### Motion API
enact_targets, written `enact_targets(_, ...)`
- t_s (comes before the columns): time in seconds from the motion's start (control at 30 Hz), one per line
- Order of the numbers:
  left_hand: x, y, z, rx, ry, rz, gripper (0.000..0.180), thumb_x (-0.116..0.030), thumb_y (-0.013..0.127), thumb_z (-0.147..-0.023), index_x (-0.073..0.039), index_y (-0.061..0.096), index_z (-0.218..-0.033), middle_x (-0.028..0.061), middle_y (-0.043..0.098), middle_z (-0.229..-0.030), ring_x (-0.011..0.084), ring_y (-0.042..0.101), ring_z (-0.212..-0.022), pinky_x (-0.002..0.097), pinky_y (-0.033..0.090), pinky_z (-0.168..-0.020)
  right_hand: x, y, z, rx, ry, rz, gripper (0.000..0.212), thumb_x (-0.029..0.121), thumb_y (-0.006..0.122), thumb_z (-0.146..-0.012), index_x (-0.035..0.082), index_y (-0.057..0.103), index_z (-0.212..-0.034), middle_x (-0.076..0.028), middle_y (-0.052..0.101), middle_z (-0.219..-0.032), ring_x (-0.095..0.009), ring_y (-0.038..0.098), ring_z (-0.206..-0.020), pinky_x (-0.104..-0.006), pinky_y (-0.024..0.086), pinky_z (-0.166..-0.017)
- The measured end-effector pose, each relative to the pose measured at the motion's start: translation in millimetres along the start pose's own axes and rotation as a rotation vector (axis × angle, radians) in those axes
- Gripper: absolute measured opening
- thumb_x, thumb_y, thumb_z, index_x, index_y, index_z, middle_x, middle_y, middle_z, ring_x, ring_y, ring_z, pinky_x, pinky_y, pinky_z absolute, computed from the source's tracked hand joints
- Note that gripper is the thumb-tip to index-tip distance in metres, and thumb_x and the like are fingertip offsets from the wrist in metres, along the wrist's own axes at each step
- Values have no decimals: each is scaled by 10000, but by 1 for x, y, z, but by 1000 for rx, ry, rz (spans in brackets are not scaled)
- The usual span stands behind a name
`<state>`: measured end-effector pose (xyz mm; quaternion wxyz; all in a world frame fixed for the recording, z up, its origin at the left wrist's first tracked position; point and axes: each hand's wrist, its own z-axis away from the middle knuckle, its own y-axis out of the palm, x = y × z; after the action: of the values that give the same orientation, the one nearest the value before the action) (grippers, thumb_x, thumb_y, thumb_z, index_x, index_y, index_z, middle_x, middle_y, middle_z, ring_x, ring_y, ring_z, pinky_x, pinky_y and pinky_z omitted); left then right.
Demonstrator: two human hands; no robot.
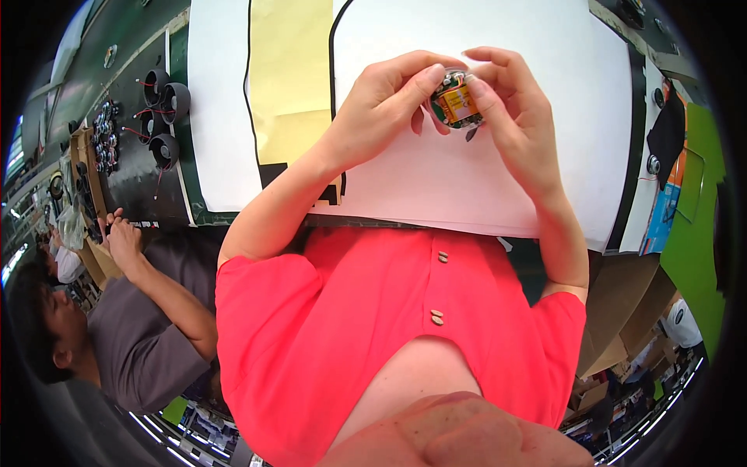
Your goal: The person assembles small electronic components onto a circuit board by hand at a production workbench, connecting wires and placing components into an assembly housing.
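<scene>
Both hands hold a small round electronic module (457,103) over the white-covered table. A yellow block sits in its middle, with green circuit board around it and a clear rim. My left hand (393,101) grips its left edge, thumb on top and fingers curled beneath. On the opposite edge, my right hand (513,113) presses with the thumb, its fingers bent behind the module. Just below the module a small dark piece shows; whether it is attached I cannot tell.
White sheet (436,187) and a yellow panel (289,78) with black borders cover the table. Dark round housings with red wires (165,105) and several small round parts (106,136) lie at the left, near a co-worker (148,327). A black cloth-like piece (666,136) lies at the right.
</scene>
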<state>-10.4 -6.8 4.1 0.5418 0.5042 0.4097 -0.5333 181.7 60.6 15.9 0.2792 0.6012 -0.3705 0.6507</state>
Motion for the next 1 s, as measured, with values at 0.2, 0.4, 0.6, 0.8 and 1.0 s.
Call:
enact_targets(0.2,-2,2,5,-20,70,-86,362,-215,490,-1106,-51,614,-1404,41,701,-1115,52,613,-866,212,505,-681,-2,1,0,-29,-38,40,212,102,612,-1033,22,599,-1228,-54,697,-898,-107,693,-862,-262,561,-751)
enact_targets(0.4,8,5,3,-73,148,-136,366,-185,576,-1073,-63,607,-1416,33,709,-1027,68,627,-803,231,535,-668,4,0,0,4,6,-67,225,140,614,-1041,12,572,-1222,-53,685,-912,-106,684,-842,-259,555,-730)
enact_targets(0.6,4,11,3,-96,224,-128,373,-155,619,-1046,-52,579,-1401,56,725,-900,89,671,-730,258,574,-633,-4,9,0,-20,-44,-68,255,190,636,-1044,5,541,-1190,-58,679,-929,-106,679,-834,-241,548,-713)
enact_targets(0.8,6,15,5,-150,261,-44,218,-123,622,-1039,-47,578,-1239,43,717,-866,89,676,-719,253,567,-607,3,8,-1,-14,16,-100,233,186,634,-1047,9,550,-1174,-54,673,-915,-91,666,-820,-227,539,-692)
enact_targets(1.0,6,16,8,-161,261,-67,180,-90,620,-1034,-70,594,-1212,32,707,-837,70,667,-715,227,533,-581,6,8,0,-34,35,-61,205,186,632,-1048,10,577,-1136,-39,660,-851,-77,652,-795,-224,525,-662)
